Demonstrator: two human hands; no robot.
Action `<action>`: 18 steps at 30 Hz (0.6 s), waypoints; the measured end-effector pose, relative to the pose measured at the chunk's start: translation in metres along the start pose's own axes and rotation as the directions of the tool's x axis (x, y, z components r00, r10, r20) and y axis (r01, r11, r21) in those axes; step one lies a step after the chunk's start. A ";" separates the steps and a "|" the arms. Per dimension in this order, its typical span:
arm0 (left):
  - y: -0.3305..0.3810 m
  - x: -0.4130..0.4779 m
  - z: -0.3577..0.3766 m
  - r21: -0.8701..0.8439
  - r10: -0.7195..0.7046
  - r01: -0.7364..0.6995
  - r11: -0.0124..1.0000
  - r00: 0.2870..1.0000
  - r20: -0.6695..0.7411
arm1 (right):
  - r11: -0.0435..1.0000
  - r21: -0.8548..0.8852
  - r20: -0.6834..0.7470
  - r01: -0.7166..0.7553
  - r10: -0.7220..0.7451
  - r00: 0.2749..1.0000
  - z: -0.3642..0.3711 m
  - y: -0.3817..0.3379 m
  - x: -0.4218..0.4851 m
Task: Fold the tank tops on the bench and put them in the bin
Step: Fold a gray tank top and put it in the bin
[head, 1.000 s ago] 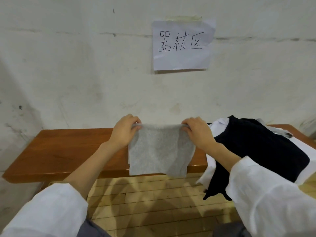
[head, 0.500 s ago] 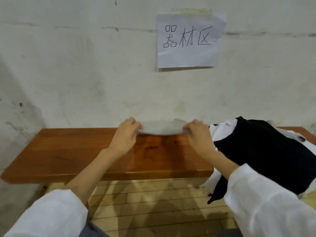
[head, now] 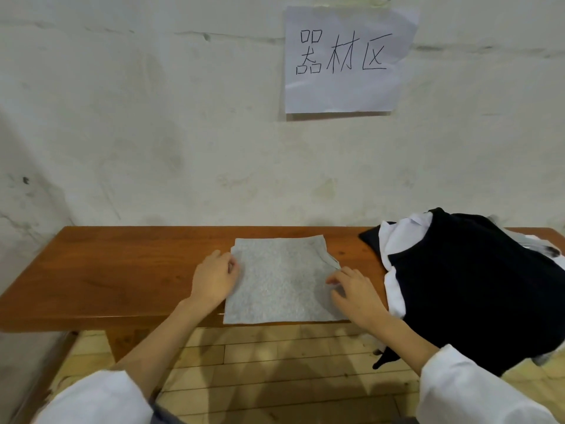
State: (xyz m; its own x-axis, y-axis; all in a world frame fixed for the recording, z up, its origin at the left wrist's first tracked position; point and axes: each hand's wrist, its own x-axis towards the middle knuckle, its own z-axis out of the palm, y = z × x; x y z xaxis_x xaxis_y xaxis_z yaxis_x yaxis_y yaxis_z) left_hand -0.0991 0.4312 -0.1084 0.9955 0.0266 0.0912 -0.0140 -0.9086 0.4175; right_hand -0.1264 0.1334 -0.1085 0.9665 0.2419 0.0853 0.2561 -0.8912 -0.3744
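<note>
This is an equipment area. A handwritten paper sign [head: 348, 59] taped up well above the fingers [head: 337, 278] reads 器材区, "equipment area". The wall [head: 153, 133] beyond them is scuffed, stained white plaster. A plain wooden tabletop [head: 122, 270] lies under them, and pale wooden floorboards [head: 275, 362] run below.

The left sleeve [head: 97, 399] and right sleeve [head: 470, 393] are white, loose and wide, made of thin, soft, lightly creased cloth with plain cuffs. Below the cuffs the forearms, the left hand [head: 214, 280] and the right hand [head: 354, 296] are bare. Grey-blue clothing [head: 166, 415] shows low between the sleeves.
</note>
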 end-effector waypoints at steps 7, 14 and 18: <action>-0.003 0.042 0.029 -0.333 -0.358 0.340 0.880 0.934 0.009 | 0.997 0.070 -0.031 0.025 -0.023 0.999 0.011 -0.013 0.037; 0.019 0.016 0.020 -0.552 -0.045 -0.091 0.829 0.973 -0.228 | 0.972 0.194 0.067 0.136 -0.151 0.986 0.016 -0.069 0.095; 0.027 0.007 0.009 -0.573 0.019 -0.170 0.802 0.965 -0.260 | 0.976 0.067 0.225 0.206 -0.216 0.950 0.021 -0.089 0.120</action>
State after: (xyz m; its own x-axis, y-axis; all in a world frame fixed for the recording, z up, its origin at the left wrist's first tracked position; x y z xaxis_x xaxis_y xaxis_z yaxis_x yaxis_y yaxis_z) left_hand -0.0920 0.4034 -0.1042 0.9364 0.1170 0.3309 -0.2342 -0.4939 0.8374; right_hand -0.0330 0.2498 -0.0843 0.8600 0.5083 -0.0458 0.4478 -0.7946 -0.4100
